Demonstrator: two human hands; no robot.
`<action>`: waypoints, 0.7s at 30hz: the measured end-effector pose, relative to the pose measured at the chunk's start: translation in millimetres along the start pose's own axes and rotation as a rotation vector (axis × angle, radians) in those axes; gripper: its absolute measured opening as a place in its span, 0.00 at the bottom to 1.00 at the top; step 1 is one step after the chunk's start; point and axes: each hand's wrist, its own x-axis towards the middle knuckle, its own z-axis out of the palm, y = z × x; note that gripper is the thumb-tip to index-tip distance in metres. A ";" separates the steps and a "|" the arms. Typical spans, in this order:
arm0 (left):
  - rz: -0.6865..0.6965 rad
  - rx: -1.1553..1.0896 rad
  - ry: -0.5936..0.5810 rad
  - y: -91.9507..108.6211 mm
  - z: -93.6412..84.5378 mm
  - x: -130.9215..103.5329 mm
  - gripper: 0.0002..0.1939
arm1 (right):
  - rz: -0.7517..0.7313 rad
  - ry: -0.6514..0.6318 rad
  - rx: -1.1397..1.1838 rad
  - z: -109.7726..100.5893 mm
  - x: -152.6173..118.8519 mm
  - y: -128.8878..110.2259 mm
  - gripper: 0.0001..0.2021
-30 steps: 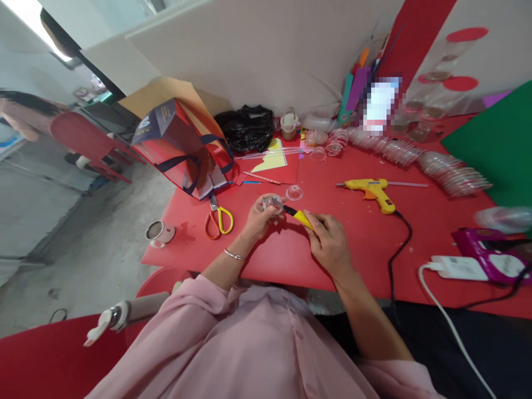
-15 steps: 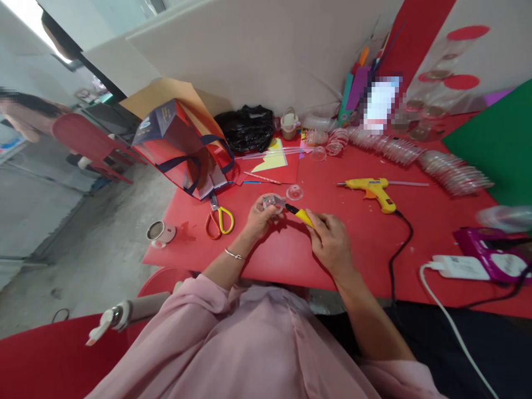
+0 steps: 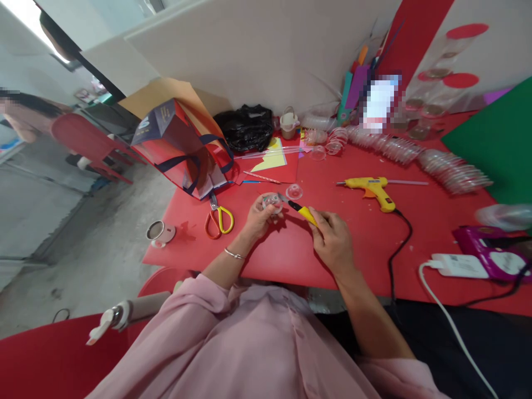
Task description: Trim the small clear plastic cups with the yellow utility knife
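Note:
A small clear plastic lid (image 3: 272, 203) is held in my left hand (image 3: 259, 218), over the middle of the red table (image 3: 270, 255). My right hand (image 3: 332, 238) grips the yellow handle of a craft knife (image 3: 306, 215). The knife's blade points left, beside the right edge of the held lid; whether it touches is too small to tell. A second clear lid (image 3: 294, 192) lies on the table just beyond the blade.
Scissors (image 3: 219, 220) and a mug (image 3: 161, 233) are on the left. A red bag (image 3: 183, 149) stands behind them. Right of my hands lies a yellow glue gun (image 3: 372, 189) with a cord. Stacked clear lids (image 3: 390, 147) line the back, beside a phone (image 3: 380, 102).
My right hand and the knife have moved slightly right, drawing the blade from over the held lid to its edge. My left hand has hardly moved.

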 end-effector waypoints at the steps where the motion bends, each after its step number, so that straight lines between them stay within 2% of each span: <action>1: -0.003 -0.003 -0.002 0.0 0.2 -0.1 0.35 | -0.007 -0.002 0.013 0.0 -0.2 0.1 0.27; 6: 0.004 -0.036 -0.041 1.4 1.9 -1.0 0.35 | -0.065 -0.048 0.050 0.9 -0.4 -3.2 0.28; 13: 0.005 0.004 -0.002 0.3 0.3 -0.5 0.37 | -0.015 0.007 -0.002 0.7 -0.7 -0.9 0.28; 18: 0.008 -0.021 -0.036 3.4 3.9 -2.4 0.35 | -0.060 -0.041 0.044 1.1 -1.3 -2.3 0.28; 21: 0.001 -0.011 -0.012 3.6 4.4 -2.4 0.36 | -0.042 -0.035 0.015 1.6 -1.8 -1.2 0.29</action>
